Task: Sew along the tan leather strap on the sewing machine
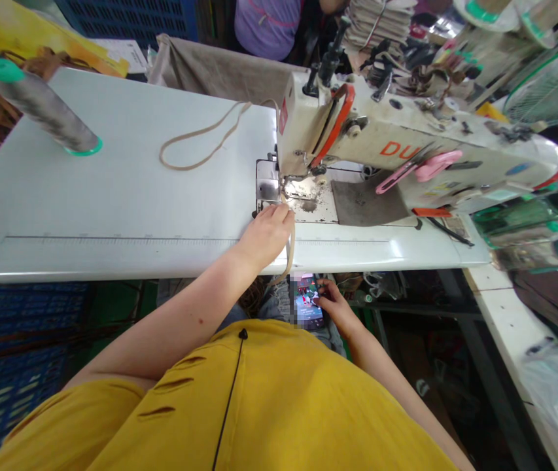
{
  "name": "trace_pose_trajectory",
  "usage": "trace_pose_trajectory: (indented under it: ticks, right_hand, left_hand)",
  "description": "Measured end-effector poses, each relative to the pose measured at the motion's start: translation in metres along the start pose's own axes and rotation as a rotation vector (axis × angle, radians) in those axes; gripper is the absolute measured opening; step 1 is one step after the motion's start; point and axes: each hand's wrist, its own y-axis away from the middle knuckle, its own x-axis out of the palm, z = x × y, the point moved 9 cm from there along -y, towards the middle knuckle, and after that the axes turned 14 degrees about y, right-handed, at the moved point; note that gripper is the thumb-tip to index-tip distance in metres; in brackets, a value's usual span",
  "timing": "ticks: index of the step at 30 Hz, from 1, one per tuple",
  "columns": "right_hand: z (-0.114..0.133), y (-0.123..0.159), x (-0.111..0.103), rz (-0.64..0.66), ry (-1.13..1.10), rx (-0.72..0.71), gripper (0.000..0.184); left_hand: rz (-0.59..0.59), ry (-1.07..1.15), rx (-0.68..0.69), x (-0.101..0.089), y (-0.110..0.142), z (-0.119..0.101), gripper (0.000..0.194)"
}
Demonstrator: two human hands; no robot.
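Note:
My left hand (269,230) rests at the front edge of the white sewing table (112,196), its fingers closed on a thin beige strap (290,252) right in front of the needle plate (303,196). The strap hangs down over the table edge. Below the table, my right hand (333,302) holds a lit phone (307,302) on my lap, thumb on its screen. The cream sewing machine (406,144) with orange lettering stands just right of my left hand.
A loop of beige strap (200,140) lies on the table's middle. A grey thread cone (46,108) with green ends lies at the far left. Another person in purple (266,23) is behind the table. Blue crates (18,340) sit on the left, clutter and a fan (553,85) at the right.

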Motion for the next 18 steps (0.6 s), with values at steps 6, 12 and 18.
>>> trace_pose_trajectory:
  ticks: [6, 12, 18]
  right_hand:
    - [0.0003, 0.0014, -0.0003, 0.001, 0.001, -0.003, 0.056]
    - [0.0014, 0.0013, 0.0003, -0.003, 0.002, -0.008, 0.055]
    - [0.0022, 0.0031, 0.0002, 0.000, 0.001, -0.010, 0.053]
  left_hand:
    - [-0.009, 0.011, 0.006, -0.0013, -0.0001, -0.0011, 0.030]
    - [-0.011, 0.002, 0.012, -0.0022, 0.0003, -0.0015, 0.031]
    - [-0.016, 0.016, 0.006, -0.0011, 0.0002, -0.0004, 0.031]
